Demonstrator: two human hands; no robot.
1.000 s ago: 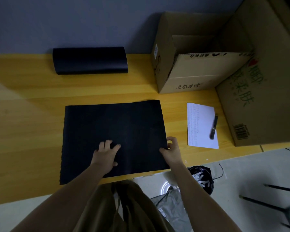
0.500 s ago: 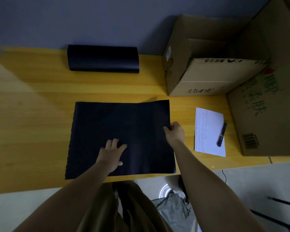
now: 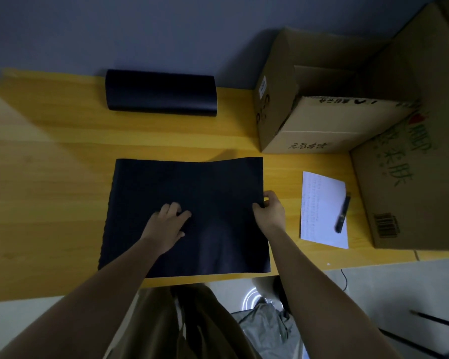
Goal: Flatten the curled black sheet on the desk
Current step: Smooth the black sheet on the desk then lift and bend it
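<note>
A black sheet (image 3: 192, 185) lies spread on the yellow wooden desk (image 3: 49, 193), with its far right corner slightly raised. My left hand (image 3: 166, 226) rests flat on the sheet near its middle, fingers spread and pressing down. My right hand (image 3: 270, 211) pinches the sheet's right edge about halfway along, thumb on top and fingers curled around it.
A rolled black sheet (image 3: 161, 93) lies at the desk's back edge by the wall. Two cardboard boxes (image 3: 319, 125) (image 3: 420, 177) stand at the right. A white paper (image 3: 322, 208) with a black pen (image 3: 342, 213) lies between the sheet and the boxes.
My right hand slid from the sheet's near right corner up along the right edge to its middle. My left hand stayed pressed on the sheet. The camera view shifted slightly.
</note>
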